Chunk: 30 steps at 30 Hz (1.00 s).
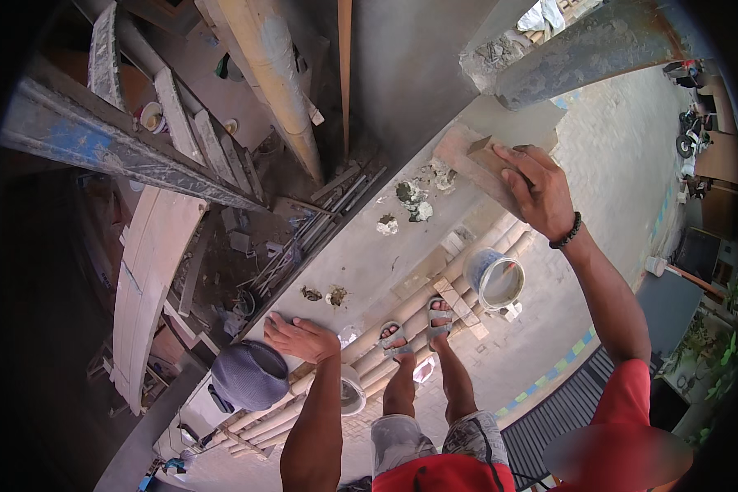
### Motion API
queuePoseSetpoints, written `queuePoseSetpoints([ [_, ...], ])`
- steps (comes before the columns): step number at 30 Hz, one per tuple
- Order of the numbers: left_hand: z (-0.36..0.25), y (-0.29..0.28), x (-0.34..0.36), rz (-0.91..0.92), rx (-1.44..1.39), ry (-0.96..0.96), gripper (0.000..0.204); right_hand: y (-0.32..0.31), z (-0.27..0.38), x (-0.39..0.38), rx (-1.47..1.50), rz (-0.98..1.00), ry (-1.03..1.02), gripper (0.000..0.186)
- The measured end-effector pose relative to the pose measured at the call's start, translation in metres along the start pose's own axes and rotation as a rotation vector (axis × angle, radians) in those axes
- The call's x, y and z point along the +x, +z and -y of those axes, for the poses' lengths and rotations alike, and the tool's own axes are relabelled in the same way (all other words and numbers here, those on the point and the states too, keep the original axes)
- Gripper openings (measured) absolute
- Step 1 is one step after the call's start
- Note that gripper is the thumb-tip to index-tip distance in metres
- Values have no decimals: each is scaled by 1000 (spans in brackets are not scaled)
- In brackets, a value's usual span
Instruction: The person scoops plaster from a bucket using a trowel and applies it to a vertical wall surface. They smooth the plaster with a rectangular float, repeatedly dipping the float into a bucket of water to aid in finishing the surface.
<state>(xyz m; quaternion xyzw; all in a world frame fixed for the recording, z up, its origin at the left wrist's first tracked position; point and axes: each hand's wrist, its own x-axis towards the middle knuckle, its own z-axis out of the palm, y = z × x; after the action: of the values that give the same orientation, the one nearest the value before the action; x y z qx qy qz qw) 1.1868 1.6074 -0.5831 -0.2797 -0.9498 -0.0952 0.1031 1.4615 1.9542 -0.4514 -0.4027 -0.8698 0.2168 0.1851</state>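
My right hand (541,187) grips the block-like handle of a wooden plastering float (477,164). The float lies against the pale, smooth cement surface (369,266) of a wall ledge, near its far right end. At the near left end of the ledge, my left hand (302,338) rests flat with its fingers stretched out and holds nothing. Right beside it is a dark grey cap (250,375); whether someone wears it I cannot tell. Lumps of wet mortar (413,201) and smaller dabs (336,295) sit on the ledge between my hands.
My sandalled feet stand on bamboo poles (402,365) laid as scaffolding. A bucket (497,280) stands by the poles, with another bucket (353,391) nearer me. Beyond the ledge are a steel beam (131,135), a thick bamboo post (275,74) and scrap timber. Paving (623,156) lies to the right.
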Motion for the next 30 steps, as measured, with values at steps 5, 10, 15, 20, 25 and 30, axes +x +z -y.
queuePoseSetpoints([
  [5,-5,1,0,32,-2,11,47,-38,-16,102,-276,123,-123,25],
  [10,-19,7,-3,27,-68,42,47,-36,-57,192,-655,647,-429,19],
  [15,-2,1,0,17,-3,4,46,11,-51,225,-757,692,-417,23],
  [20,-4,-2,0,23,-24,-7,46,11,-50,204,-560,810,-174,22],
  [25,-6,-1,1,33,-13,13,45,44,2,179,-409,737,-46,20],
  [30,-9,0,1,50,-45,17,45,27,-25,193,-177,585,-55,24],
])
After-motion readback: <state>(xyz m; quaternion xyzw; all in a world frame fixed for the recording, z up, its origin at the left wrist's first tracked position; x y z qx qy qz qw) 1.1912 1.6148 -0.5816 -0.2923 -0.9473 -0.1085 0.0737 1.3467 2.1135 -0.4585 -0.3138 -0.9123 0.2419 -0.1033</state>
